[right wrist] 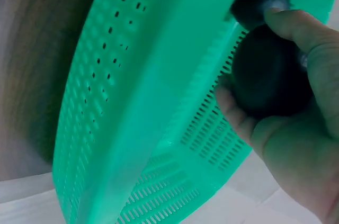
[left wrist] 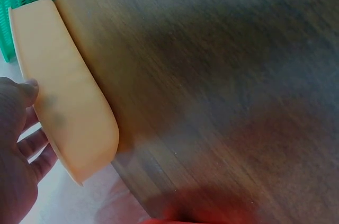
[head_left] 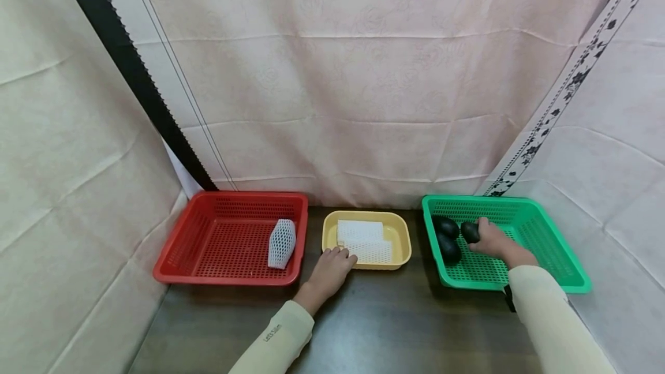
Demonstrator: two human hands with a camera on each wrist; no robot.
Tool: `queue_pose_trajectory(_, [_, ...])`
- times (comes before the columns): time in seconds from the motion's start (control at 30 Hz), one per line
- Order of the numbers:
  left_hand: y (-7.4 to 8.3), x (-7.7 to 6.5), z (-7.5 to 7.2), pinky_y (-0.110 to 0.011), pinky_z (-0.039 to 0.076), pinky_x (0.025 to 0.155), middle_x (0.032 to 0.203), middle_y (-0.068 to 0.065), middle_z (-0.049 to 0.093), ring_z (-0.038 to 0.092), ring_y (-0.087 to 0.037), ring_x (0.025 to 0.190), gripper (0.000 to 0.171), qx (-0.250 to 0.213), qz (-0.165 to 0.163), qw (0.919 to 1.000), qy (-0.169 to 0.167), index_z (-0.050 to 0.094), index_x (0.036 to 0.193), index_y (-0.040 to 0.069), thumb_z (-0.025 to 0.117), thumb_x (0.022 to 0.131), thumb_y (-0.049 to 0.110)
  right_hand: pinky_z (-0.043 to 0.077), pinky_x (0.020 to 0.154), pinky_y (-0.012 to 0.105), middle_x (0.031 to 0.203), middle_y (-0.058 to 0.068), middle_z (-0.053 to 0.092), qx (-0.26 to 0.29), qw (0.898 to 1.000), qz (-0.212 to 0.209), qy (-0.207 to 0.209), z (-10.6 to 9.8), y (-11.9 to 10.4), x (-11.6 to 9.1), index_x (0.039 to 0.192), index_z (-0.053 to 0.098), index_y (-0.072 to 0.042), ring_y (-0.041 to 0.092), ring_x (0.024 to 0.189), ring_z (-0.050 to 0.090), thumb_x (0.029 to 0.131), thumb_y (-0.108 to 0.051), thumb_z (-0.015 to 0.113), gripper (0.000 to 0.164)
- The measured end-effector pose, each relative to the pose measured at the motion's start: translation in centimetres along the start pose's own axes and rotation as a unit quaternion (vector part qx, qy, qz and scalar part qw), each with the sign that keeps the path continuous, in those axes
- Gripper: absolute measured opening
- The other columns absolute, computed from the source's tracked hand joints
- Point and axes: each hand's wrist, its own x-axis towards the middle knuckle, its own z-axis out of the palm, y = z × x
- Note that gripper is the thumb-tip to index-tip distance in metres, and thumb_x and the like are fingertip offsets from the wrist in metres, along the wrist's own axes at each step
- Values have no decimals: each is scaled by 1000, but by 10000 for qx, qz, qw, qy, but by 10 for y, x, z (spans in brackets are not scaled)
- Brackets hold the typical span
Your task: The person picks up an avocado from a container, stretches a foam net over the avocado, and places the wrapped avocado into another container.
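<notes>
Carefully, my right hand (head_left: 493, 244) was grasping a dark oval fruit (head_left: 470, 232), thumb and fingers curled around it, inside the left part of the green basket (head_left: 483, 270). Two more dark fruits (head_left: 449, 250) lay just beside it, along that basket's left edge. My left hand (head_left: 328, 276) was at the near left corner of the yellow tray (head_left: 401, 242), its fingers over the rim; whether they pinched something, I could not tell. In this tray lay white foam nets (head_left: 371, 251). Near the tabletop's (head_left: 384, 322) left edge stood the red basket (head_left: 228, 247), with one foam sleeve (head_left: 282, 244) by its right edge.
</notes>
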Motion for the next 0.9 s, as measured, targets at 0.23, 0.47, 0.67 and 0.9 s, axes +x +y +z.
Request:
queue_pose_trajectory(0.23, [0,0,0,-36,55,85,114,-2,72,62,-20,97,24,-60,-33,9999,-109,71,124,23,65,102,17,52,75,50,120,39,50,9,9990,-221,384,-2,-11,-10,135,34,20,42,97,57,89,-17,77,73])
queue_pose_trajectory(0.47, [1,-1,-2,-37,55,86,115,-3,72,62,-21,100,24,-92,-74,9998,-153,70,126,23,62,103,17,52,76,48,127,36,52,110,9953,-621,737,7,-29,-20,139,38,15,39,100,58,91,-21,77,72])
queue_pose_trajectory(0.67, [1,0,-2,-38,55,88,117,-2,72,62,-20,101,26,-107,-74,9997,-196,70,127,23,65,102,19,50,92,62,141,38,43,150,9945,-616,831,12,-50,-33,147,32,14,49,120,51,95,-26,75,79])
queue_pose_trajectory(0.9, [0,0,0,-37,55,87,115,-2,72,63,-20,100,25,-98,-56,9999,-93,71,125,23,66,101,19,48,94,64,140,36,45,102,9909,-858,1036,14,-72,-47,145,36,11,48,120,51,93,-25,78,76])
